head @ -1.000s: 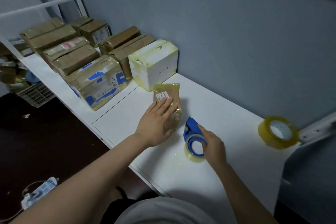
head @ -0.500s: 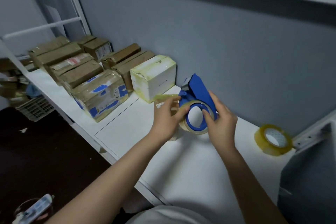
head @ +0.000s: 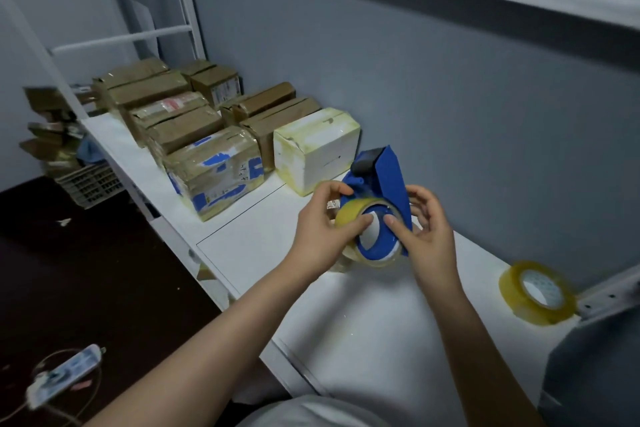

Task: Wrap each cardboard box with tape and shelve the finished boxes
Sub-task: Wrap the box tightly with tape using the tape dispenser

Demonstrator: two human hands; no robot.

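Both hands hold a blue tape dispenser [head: 384, 180] with a yellowish tape roll [head: 349, 215] above the white table [head: 363, 315]. My left hand [head: 322, 232] grips the roll's left side, thumb at its core. My right hand [head: 427, 232] grips the dispenser's right side, thumb on the blue hub. A small taped box [head: 333, 204] lies on the table behind my left hand, mostly hidden. Several taped cardboard boxes [head: 214, 173] and a white taped box [head: 317, 149] stand in rows on the table's left part.
A spare tape roll [head: 535, 293] leans at the table's right end beside a white metal bracket. A white shelf board runs overhead along the grey wall. On the dark floor at left are a crate [head: 90, 184], loose cartons and a power strip [head: 64, 378].
My right hand lifted the dispenser off the table. My left hand left the small box and took hold of the tape roll. The view tilted upward.
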